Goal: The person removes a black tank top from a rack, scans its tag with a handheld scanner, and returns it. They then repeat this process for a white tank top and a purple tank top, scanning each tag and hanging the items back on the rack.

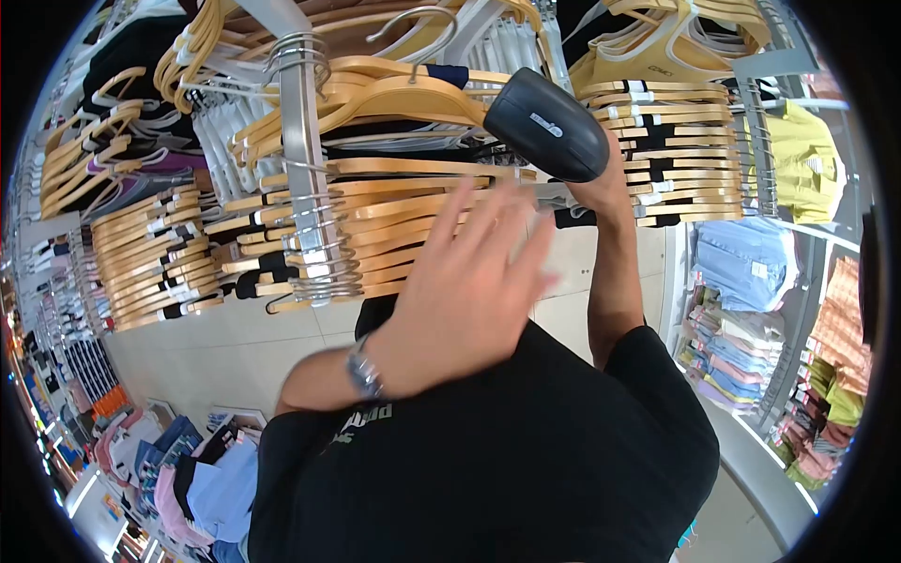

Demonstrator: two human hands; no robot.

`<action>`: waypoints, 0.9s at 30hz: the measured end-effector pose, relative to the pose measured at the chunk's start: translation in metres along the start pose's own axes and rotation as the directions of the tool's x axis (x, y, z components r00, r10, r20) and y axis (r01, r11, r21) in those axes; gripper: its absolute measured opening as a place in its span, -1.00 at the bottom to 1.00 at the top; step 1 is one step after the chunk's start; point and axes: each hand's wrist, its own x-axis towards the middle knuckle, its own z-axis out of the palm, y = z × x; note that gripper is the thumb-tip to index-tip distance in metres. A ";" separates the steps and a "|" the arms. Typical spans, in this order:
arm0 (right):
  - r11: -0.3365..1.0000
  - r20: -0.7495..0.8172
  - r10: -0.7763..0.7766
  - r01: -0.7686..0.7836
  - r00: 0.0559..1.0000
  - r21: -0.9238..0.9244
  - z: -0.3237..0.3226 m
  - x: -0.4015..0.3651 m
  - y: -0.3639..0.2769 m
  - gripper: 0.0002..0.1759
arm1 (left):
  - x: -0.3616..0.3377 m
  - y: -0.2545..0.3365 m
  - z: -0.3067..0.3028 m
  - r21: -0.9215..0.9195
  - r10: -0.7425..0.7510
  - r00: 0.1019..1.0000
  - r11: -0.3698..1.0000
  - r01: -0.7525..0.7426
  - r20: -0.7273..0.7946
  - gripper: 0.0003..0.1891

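Note:
My right hand is closed around a black handheld barcode scanner, which is held up in front of the hanging clothes. Most of the fingers are hidden behind the scanner body. My left hand, with a metal watch on its wrist, is raised in front of my chest. Its fingers are stretched out and blurred by motion, and no object shows in it. Just beyond them is a row of wooden hangers on a metal rail. A wooden hanger with a dark size tag lies across, nearer the scanner.
More wooden hangers hang at the left, and another stack at the right. Shelves at the right carry folded clothes and a blue garment. Piled clothes lie at the lower left. Tiled floor shows below the racks.

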 end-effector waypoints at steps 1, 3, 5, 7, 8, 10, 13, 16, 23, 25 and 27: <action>1.000 -0.006 0.005 -0.005 1.000 -0.020 -0.001 -0.002 0.004 -0.43 | 0.011 -0.008 0.020 0.122 -0.076 0.997 0.990 0.077 -0.007 -0.41; 1.000 -0.038 -0.011 0.011 0.999 0.007 -0.002 -0.005 0.005 -0.46 | 0.012 -0.027 0.053 0.321 -0.180 0.984 0.931 0.173 -0.008 -0.35; 1.000 -0.040 -0.023 0.023 0.999 0.004 -0.007 -0.009 0.004 -0.48 | 0.005 -0.041 0.071 0.468 -0.239 0.971 0.861 0.198 0.029 -0.31; 0.999 -0.066 -0.036 0.037 0.997 0.010 -0.014 -0.017 0.007 -0.55 | -0.001 -0.038 0.070 0.480 -0.267 0.959 0.857 0.189 0.099 -0.34; 0.999 -0.066 -0.032 0.033 0.997 0.007 -0.018 -0.022 0.011 -0.56 | -0.005 -0.035 0.070 0.482 -0.280 0.950 0.857 0.183 0.136 -0.35; 0.999 -0.060 -0.037 0.037 0.997 -0.001 -0.025 -0.029 0.020 -0.58 | -0.010 -0.033 0.071 0.484 -0.290 0.936 0.860 0.162 0.201 -0.46; 0.994 -0.121 -0.070 0.080 0.990 0.076 -0.029 -0.042 0.025 -0.58 | -0.016 -0.032 0.071 0.479 -0.298 0.926 0.863 0.159 0.230 -0.53; 0.998 -0.173 -0.047 0.053 0.984 0.029 -0.037 -0.061 0.029 -0.46 | -0.020 -0.031 0.070 0.471 -0.291 0.928 0.868 0.154 0.234 -0.58; 0.984 -0.256 -0.176 0.166 0.951 -0.060 -0.049 -0.108 0.010 -0.31 | -0.027 -0.033 0.064 0.483 -0.250 0.922 0.872 0.082 0.295 -0.59; 0.985 -0.324 -0.174 0.163 0.930 -0.061 -0.046 -0.118 -0.011 -0.29 | -0.031 -0.033 0.063 0.495 -0.224 0.927 0.868 0.049 0.301 -0.58; 0.990 -0.406 -0.131 0.139 0.905 -0.009 -0.042 -0.125 -0.029 -0.33 | -0.032 -0.032 0.060 0.508 -0.215 0.924 0.861 0.026 0.317 -0.57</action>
